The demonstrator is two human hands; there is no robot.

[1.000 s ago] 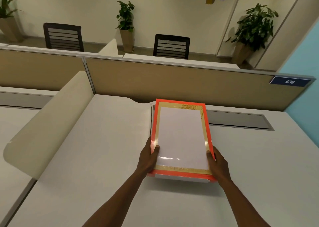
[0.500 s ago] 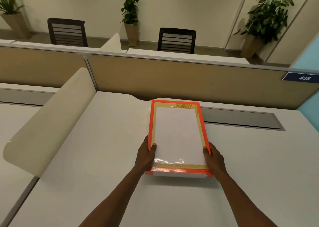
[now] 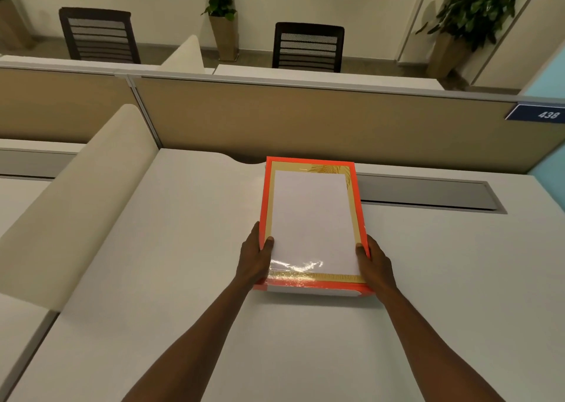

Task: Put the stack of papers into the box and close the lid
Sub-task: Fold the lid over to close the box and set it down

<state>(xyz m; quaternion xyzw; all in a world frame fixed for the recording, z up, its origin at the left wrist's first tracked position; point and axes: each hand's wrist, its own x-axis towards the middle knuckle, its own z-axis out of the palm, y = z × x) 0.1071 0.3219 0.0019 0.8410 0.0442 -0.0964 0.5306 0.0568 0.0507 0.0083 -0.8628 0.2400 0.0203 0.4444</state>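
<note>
An orange box lid (image 3: 357,205) with a gold frame and a glossy window lies flat on the white desk (image 3: 171,248). A white sheet of the paper stack (image 3: 312,218) shows through the window. Under the lid's near edge a white strip of the box base (image 3: 312,291) is visible. My left hand (image 3: 253,261) grips the lid's left side near the front corner, thumb on top. My right hand (image 3: 377,267) grips the right side the same way.
A tan partition (image 3: 305,120) runs behind the box, with a grey cable flap (image 3: 428,193) at its foot on the right. A cream curved divider (image 3: 76,202) borders the desk on the left. Black chairs (image 3: 308,46) and potted plants (image 3: 220,0) stand beyond.
The lid has straightened and settled over the base; the white edge that showed at its far left is now covered. Both hands stay on its sides. The view has tilted down.
</note>
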